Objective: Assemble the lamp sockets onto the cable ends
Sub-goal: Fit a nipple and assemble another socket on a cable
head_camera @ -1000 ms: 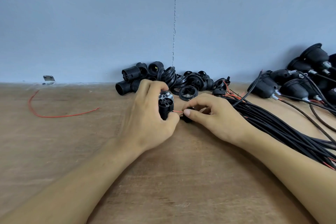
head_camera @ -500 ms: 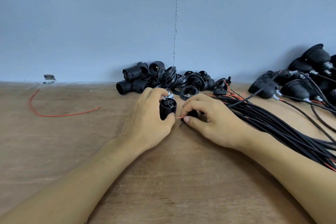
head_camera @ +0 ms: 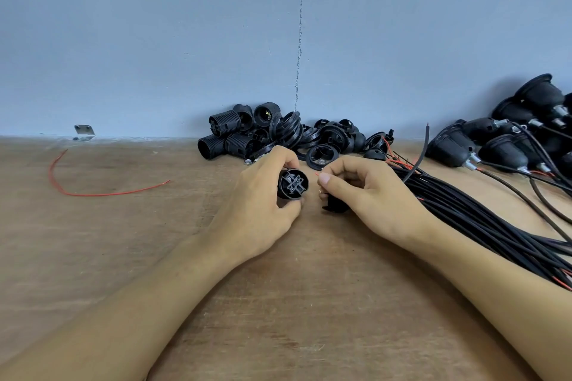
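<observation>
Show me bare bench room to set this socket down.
Bare bench lies between the red wire and the left hand, and between both forearms. Crowded: socket pile by the wall, cable bundle and wired sockets at right.

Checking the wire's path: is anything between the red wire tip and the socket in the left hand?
Nothing visible. Open air separates the red wire tip from the socket; the left hand leaves its end face bare.

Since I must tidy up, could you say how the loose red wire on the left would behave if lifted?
The red wire is thin and lies in a slack curve, so it would probably droop. It looks very light. Lying flat on the wooden table, it may be fiddly to pinch.
</observation>
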{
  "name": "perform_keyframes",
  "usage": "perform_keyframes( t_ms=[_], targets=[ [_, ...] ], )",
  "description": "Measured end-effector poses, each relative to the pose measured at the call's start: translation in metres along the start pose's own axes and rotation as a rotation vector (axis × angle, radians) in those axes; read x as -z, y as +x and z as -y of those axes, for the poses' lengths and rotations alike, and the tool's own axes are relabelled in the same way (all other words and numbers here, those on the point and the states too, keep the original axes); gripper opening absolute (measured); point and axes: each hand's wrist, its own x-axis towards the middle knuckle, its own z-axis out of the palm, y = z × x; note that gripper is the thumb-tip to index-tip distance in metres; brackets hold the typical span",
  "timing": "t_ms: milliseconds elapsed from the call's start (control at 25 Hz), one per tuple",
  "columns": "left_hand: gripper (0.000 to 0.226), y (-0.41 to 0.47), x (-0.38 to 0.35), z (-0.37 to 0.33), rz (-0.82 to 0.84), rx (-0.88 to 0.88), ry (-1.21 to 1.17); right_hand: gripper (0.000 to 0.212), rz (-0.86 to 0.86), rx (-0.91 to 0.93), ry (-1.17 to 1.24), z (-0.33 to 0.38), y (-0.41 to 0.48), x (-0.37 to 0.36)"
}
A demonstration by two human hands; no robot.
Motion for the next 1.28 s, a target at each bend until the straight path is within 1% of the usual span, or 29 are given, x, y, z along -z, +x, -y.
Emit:
perform_keyframes(
  t_ms=[600, 920, 1080, 1280],
  targets=[
    [0.049, -0.0002, -0.0028, 0.0043, -0.004, -0.08, 0.039, 0.011, -0.032, -0.033, -0.112, 0.0051, -0.0031, -0.0015],
    [0.048, -0.0005, -0.002, 0.0038, -0.013, -0.09, 0.078, 0.014, -0.061, -0.012, -0.1, 0.0032, -0.0031, -0.0022],
    [0.047, -0.0009, -0.0013, 0.0021, -0.022, -0.098, 0.083, 0.015, -0.094, 0.031, -0.167, 0.0032, -0.0035, -0.0044],
    [0.04, -0.0005, -0.0007, 0.0007, -0.027, -0.118, 0.107, 0.012, -0.093, 0.188, -0.344, 0.0061, -0.0047, -0.0052]
  ],
)
